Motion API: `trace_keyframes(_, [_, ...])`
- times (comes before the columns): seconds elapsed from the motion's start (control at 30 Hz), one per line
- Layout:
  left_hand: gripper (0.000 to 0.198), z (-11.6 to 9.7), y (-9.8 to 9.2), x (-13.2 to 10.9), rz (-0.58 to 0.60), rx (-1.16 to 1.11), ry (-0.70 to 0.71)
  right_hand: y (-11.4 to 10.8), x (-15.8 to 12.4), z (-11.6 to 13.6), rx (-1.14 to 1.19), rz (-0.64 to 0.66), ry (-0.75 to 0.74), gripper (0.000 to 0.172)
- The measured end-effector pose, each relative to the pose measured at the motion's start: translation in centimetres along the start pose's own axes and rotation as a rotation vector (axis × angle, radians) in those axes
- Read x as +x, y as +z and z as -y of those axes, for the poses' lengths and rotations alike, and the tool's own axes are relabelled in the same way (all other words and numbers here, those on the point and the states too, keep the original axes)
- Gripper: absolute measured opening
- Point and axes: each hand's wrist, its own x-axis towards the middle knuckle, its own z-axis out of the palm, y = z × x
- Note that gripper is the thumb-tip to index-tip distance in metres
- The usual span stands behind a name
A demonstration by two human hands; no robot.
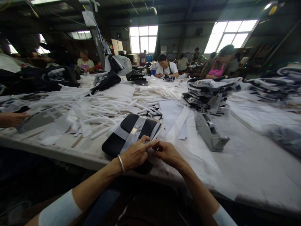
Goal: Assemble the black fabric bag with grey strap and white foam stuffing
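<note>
A black flap bag [113, 143] lies tilted at the table's front edge, with pale translucent wrapping strips across its flap and a small gold-coloured clasp under them. My left hand [135, 154], with a silver bangle at the wrist, is closed on the bag's near right side, its index finger stretched toward my right hand. My right hand [168, 154] is closed in a pinch beside the bag's right edge, its fingertips meeting the left index finger. What sits in that pinch is too small to make out. A white paper tube [158, 131] sticks up at the bag's right side.
Right of the bag stands a grey tape dispenser [211, 133]; behind it rises a stack of wrapped black goods [207, 94]. Many white tubes [103, 106] and white sheets [174, 117] cover the table [254, 169]. A co-worker's hand [14, 119] reaches in from the left.
</note>
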Motion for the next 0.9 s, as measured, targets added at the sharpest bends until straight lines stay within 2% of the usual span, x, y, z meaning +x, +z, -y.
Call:
trace_keyframes(0.13, [0.065, -1.3, -1.1, 0.1, 0.081, 0.241, -0.034, 0.3, -1.4, -0.1, 0.048, 0.019, 0.031, 0.017])
trace_keyframes(0.23, [0.047, -2.3, -1.9, 1.2, 0.131, 0.446, -0.03, 0.6, -3.0, 0.0, -0.052, 0.066, 0.09, 0.016])
trace_keyframes(0.33, [0.041, -2.5, -2.2, 2.4, 0.118, 0.589, 0.075, 0.8, -4.3, -0.4, -0.212, 0.052, 0.095, 0.011])
trace_keyframes(0.4, [0.048, -2.1, -2.1, 3.1, 0.057, 0.621, 0.181, 0.9, -4.8, -0.8, -0.306, 0.007, 0.007, 0.009])
trace_keyframes(0.47, [0.059, -1.4, -2.0, 3.6, 0.025, 0.571, 0.249, 0.9, -5.0, -1.2, -0.36, -0.044, -0.125, 0.015])
trace_keyframes(0.53, [0.067, -0.4, -1.9, 3.8, 0.073, 0.435, 0.269, 1.1, -4.9, -1.5, -0.377, -0.105, -0.257, 0.022])
trace_keyframes(0.67, [0.067, 1.2, -2.2, 3.8, 0.132, 0.154, 0.233, 2.4, -4.4, -1.9, -0.373, -0.27, -0.429, 0.031])
trace_keyframes(0.8, [0.068, 1.6, -2.2, 3.1, 0.126, 0.077, 0.198, 4.9, -4.3, -3.0, -0.277, -0.43, -0.493, 0.032])
trace_keyframes(0.9, [0.072, 1.6, -2.0, 2.8, 0.132, 0.075, 0.186, 7.0, -5.1, -3.3, -0.148, -0.546, -0.427, 0.028])
